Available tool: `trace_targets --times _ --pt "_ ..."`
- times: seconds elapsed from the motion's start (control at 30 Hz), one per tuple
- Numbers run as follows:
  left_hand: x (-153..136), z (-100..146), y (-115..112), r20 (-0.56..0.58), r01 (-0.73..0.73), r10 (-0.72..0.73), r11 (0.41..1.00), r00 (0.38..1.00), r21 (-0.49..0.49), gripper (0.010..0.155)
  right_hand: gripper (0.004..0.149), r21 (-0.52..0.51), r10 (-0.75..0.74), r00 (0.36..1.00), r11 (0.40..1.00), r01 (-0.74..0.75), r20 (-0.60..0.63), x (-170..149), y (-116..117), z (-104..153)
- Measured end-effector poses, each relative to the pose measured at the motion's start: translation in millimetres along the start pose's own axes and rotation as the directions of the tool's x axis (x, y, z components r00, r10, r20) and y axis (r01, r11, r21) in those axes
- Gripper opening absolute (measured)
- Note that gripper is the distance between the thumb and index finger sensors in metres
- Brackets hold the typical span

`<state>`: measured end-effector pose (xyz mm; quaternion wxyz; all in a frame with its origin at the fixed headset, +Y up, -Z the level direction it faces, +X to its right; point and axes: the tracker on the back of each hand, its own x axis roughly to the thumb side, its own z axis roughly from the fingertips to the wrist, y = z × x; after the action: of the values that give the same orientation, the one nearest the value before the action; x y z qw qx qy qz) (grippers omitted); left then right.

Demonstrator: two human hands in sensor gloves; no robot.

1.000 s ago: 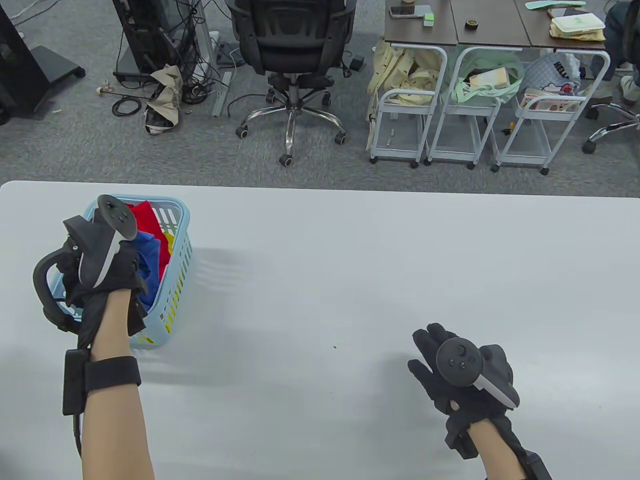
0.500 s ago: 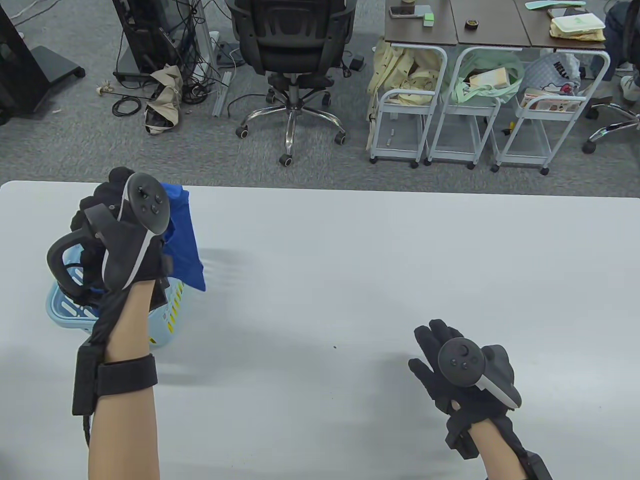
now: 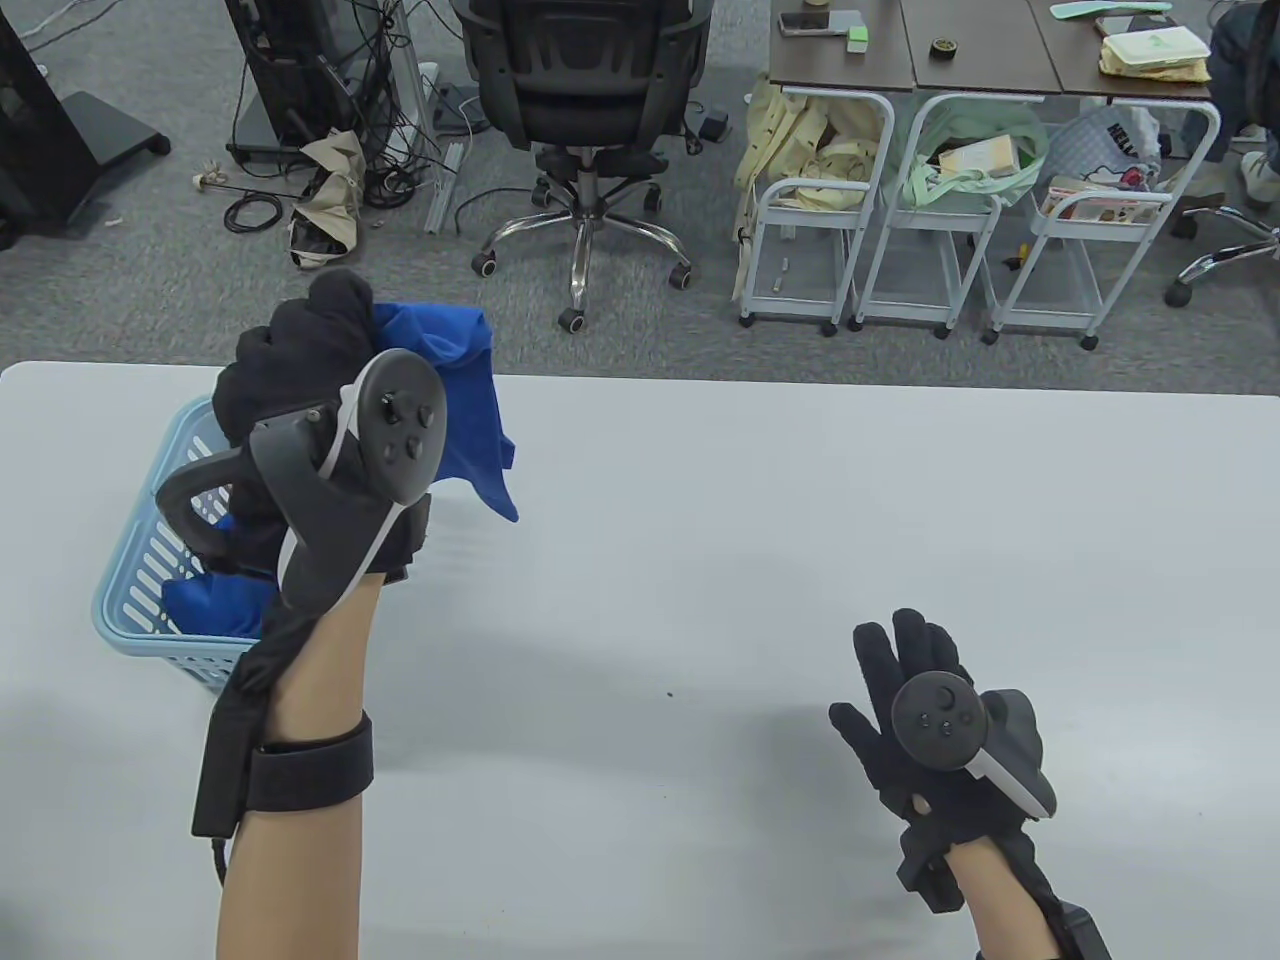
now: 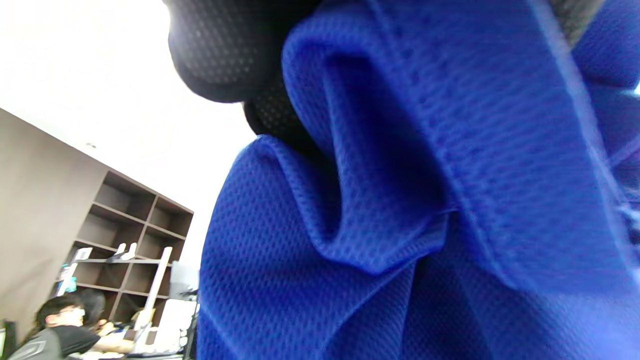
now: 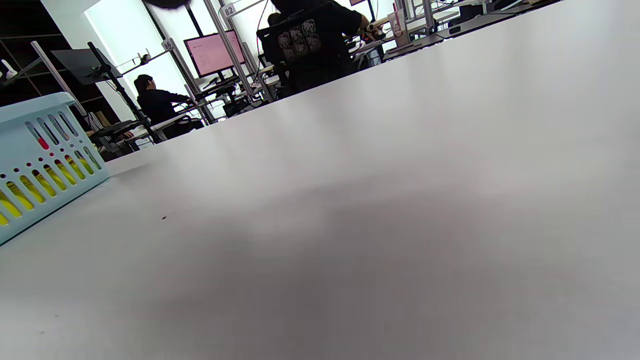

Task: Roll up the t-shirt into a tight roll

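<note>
Table view: left hand (image 3: pixel 300 400) grips one blue t-shirt (image 3: pixel 455 400); right hand (image 3: pixel 930 720) lies flat, empty.

White tags (image 5: pixel 229 10) on background poles read "82" and "86".

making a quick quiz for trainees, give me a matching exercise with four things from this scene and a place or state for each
Things:
1. blue t-shirt
2. basket
3. left hand
4. right hand

States:
a. on the table's left side, cloth inside
b. fingers straight, low over the table, holding nothing
c. bunched, lifted above the basket
d. raised, gripping cloth

Pairs: 1-c, 2-a, 3-d, 4-b
</note>
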<state>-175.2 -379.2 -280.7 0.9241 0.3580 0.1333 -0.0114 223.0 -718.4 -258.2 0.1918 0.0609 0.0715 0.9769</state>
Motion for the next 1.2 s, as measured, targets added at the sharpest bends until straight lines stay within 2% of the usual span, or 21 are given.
trace_targets --times 0.17,0.33,0.6,0.9,1.07,1.2 --pt "20.2 5.7 29.8 0.053 -0.051 0.047 0.995 0.998 0.086 0.041 0.078 -0.016 -0.011 1.0 1.0 0.01 -0.011 -2.4 -4.1 1.1" --pt "36.2 10.8 51.9 0.093 -0.101 0.091 0.988 0.992 0.119 0.041 0.078 -0.035 -0.026 0.999 0.999 0.025 -0.023 -6.2 -9.2 2.6" --pt "58.5 26.1 67.2 0.153 -0.154 0.133 0.979 0.979 0.133 0.041 0.078 -0.092 -0.074 0.996 0.993 0.069 -0.052 -17.2 -23.3 7.2" --pt "90.9 53.8 89.9 0.255 -0.319 0.27 0.932 0.929 0.175 0.041 0.078 -0.139 -0.134 0.987 0.983 0.121 -0.084 -31.5 -35.7 11.5" --pt "99.8 63.2 82.1 0.286 -0.378 0.329 0.916 0.9 0.135 0.041 0.078 -0.166 -0.161 0.982 0.976 0.143 -0.103 -39.1 -41.8 14.2" --pt "98.8 67.3 52.5 0.28 -0.414 0.39 0.91 0.877 0.027 0.041 0.078 -0.173 -0.172 0.979 0.973 0.151 -0.112 -42.2 -43.9 15.2"
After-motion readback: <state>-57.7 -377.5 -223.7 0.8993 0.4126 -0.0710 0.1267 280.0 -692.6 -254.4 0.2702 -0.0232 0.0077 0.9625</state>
